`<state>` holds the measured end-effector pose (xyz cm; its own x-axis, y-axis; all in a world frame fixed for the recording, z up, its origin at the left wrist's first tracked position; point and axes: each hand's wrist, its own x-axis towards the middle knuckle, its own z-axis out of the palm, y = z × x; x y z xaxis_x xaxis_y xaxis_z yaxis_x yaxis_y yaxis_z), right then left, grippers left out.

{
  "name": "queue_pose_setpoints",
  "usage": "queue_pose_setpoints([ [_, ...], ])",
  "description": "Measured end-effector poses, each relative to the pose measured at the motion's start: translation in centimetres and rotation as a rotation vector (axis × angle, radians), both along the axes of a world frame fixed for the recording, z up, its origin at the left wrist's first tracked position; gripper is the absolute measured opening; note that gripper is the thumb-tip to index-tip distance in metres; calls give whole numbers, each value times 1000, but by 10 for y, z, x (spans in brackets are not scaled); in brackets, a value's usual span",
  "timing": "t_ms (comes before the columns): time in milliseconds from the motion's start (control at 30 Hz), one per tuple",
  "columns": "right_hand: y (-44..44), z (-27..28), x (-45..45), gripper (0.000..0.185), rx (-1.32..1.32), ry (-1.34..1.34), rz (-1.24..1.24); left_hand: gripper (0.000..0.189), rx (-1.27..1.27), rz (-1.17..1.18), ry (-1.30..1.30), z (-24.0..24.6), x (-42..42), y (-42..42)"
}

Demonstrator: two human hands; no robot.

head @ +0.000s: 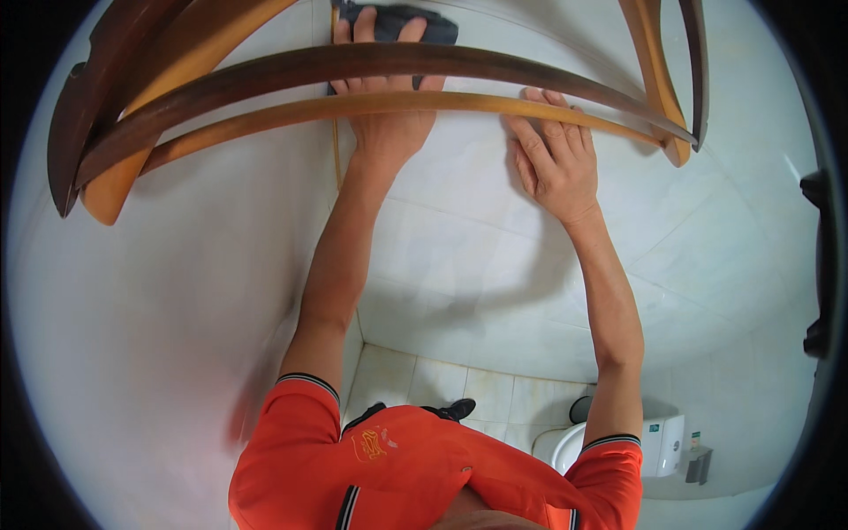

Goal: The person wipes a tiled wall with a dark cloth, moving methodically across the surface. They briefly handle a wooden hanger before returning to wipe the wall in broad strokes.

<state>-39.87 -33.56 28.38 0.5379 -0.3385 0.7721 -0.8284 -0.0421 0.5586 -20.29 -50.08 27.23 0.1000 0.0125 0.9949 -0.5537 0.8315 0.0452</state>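
My left hand [392,136] presses a dark grey cloth [438,28] against the glossy tiled wall [457,172], close to the corner. Its fingers are spread over the cloth, and part of the cloth is hidden beneath them. Farther right, my right hand [566,162] rests on the same wall with nothing in it, its fingers slightly apart. Two wooden clothes hangers cross the top of the view in front of both hands. The dark brown hanger [397,59] covers part of my left fingers. Below its bar, the light brown hanger [265,121] passes across both hands.
Another pale wall [165,298] meets the tiled wall at my left. Below are floor tiles [489,391], a black shoe [462,409], a white toilet [568,450] and a dark round bin [580,409]. A white wall-mounted box [664,444] is beyond my right arm. A dark fixture [825,265] lines the right edge.
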Motion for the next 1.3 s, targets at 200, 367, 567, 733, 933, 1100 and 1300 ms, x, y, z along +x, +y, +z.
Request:
queue_pose_setpoints([
  [200,-1,-2,-1,35,-15,-1,-3,62,203,-66,-83,-148,2,14],
  [367,-2,0,-1,35,-15,2,31,69,309,-74,-115,-211,6,19],
  [567,1,0,-1,35,-7,-4,21,76,149,-15,-134,-82,-4,3],
  [733,-1,1,-1,35,-38,11,38,69,54,-19,-14,-20,-24,1],
  [933,-1,2,0,34,-33,14,45,55,-100,-139,98,-62,-14,1],
  [1100,-1,1,-1,34,-22,8,35,55,123,162,-71,-95,-5,26],
  [1300,-3,-1,-4,33,-25,25,20,62,160,-162,165,-127,-14,14],
])
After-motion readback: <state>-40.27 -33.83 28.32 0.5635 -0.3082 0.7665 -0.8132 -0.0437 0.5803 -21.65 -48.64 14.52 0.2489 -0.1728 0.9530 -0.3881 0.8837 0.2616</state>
